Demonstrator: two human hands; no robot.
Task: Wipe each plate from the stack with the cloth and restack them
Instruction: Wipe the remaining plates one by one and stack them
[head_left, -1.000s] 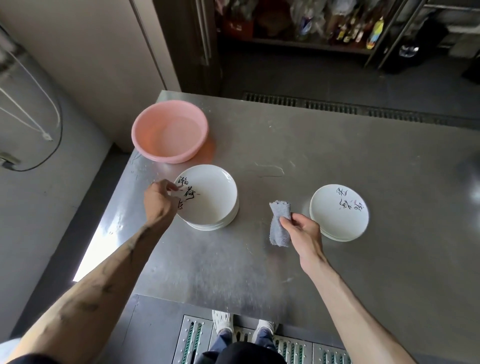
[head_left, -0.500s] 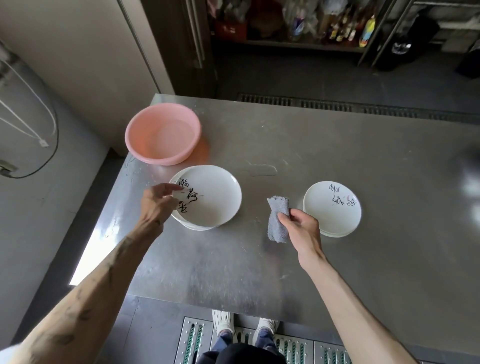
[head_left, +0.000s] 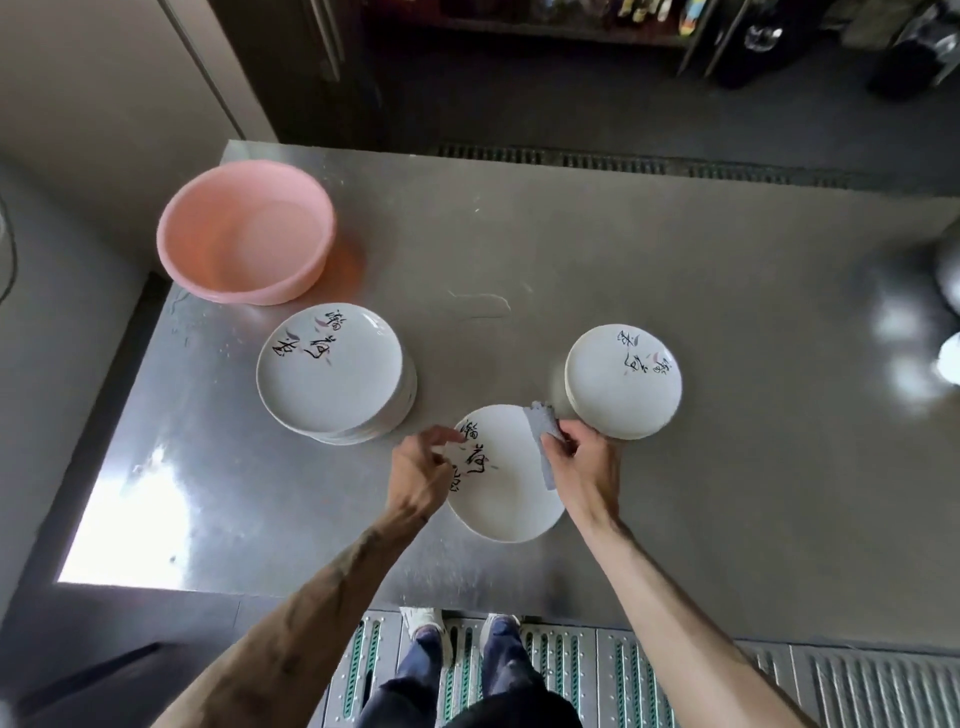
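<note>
the left stack (head_left: 332, 374) waits; wiping is in hand — the left hand (head_left: 418, 475) pinches one plate (head_left: 511, 499) by its left rim, between the stacks, the cloth (head_left: 541, 431) on its right edge, gripped in curled fingers of the right hand (head_left: 584, 467). next, likely — sweep the face, then set it on the right stack (head_left: 623, 382).

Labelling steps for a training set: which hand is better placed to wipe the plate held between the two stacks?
Right. The right hand grips the grey cloth at the right edge of the plate, while the left hand pinches its left rim, steadying it.
</note>
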